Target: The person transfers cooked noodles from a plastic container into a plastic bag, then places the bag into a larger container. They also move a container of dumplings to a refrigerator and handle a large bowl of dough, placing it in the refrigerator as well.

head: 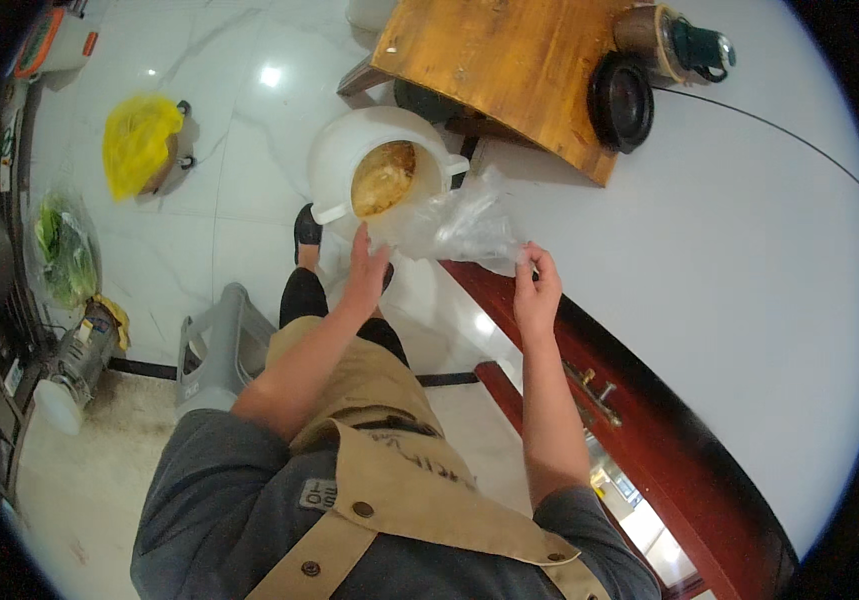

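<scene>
A clear plastic bag point(459, 225) hangs between my hands, near the rim of a white two-handled pot point(332, 154). My right hand point(542, 281) pinches the bag's end between thumb and fingers, close to the edge of the white surface. Slightly blurred, my left hand point(365, 262) is raised below the pot's opening with its fingers apart, beside the bag's other end; whether it touches the plastic is unclear. Inside the pot lies a pale and brown mass point(384, 180), which I cannot identify.
A wooden board point(504, 60), a black round lid point(622, 103) and a jar point(643, 37) are at the top right. On the left are a yellow bag point(136, 142), bagged leafy greens point(65, 244), a metal cylinder point(88, 349) and a grey plastic stool point(227, 352). A dark red cabinet point(639, 465) runs along my right.
</scene>
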A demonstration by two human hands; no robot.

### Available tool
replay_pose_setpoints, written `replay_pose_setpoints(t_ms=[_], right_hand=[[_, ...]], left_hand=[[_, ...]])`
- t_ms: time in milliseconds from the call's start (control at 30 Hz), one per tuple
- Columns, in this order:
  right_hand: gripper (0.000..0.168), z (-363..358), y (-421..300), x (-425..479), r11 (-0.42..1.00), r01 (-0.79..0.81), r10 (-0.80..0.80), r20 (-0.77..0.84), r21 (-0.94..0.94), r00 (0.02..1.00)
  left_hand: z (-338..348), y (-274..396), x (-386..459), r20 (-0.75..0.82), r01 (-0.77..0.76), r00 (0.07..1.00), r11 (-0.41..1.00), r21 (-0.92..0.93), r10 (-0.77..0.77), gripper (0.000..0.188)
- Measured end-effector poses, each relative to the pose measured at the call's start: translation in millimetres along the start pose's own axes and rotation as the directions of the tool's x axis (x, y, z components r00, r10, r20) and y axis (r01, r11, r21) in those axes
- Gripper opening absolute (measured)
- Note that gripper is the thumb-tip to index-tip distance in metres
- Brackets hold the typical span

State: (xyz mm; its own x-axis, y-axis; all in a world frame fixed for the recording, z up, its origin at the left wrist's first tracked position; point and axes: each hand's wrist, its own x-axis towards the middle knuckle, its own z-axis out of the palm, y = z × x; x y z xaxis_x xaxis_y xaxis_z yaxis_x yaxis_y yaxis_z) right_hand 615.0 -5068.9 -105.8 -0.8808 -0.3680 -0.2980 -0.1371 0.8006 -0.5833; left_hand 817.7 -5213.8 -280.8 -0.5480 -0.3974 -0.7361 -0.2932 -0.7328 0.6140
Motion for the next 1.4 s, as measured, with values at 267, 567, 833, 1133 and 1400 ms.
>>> replay_pose_setpoints(t_ms=[267,567,833,1133,1400], right_hand=[[0.017,-22,-30,-10,0.997,0.072,-0.071,0.029,-0.037,0.997],[0.018,-61,-59,-7,0.989,0.149,-0.151,-0.095,-0.020,0.984],[0.022,-80,-74,15,0.992,0.129,-0.130,-0.179,-0.013,0.975],[0.026,-103,-63,36,0.969,-0.026,0.062,-0.142,0.244,0.988],[0.019,-104,-68,35,0.598,-0.192,0.273,0.027,0.778,0.962]], left_hand=[[49,109,-30,0.318,-0.710,0.666,0.443,0.546,0.675,0.083],[18,109,54,0.257,-0.308,0.933,0.928,0.210,0.251,0.015],[-8,122,91,0.304,0.126,0.948,0.988,-0.084,-0.095,0.015],[-11,143,80,0.294,0.004,0.954,0.989,0.151,-0.049,0.027],[-12,127,31,0.634,0.331,0.740,0.942,-0.051,-0.226,0.032]])
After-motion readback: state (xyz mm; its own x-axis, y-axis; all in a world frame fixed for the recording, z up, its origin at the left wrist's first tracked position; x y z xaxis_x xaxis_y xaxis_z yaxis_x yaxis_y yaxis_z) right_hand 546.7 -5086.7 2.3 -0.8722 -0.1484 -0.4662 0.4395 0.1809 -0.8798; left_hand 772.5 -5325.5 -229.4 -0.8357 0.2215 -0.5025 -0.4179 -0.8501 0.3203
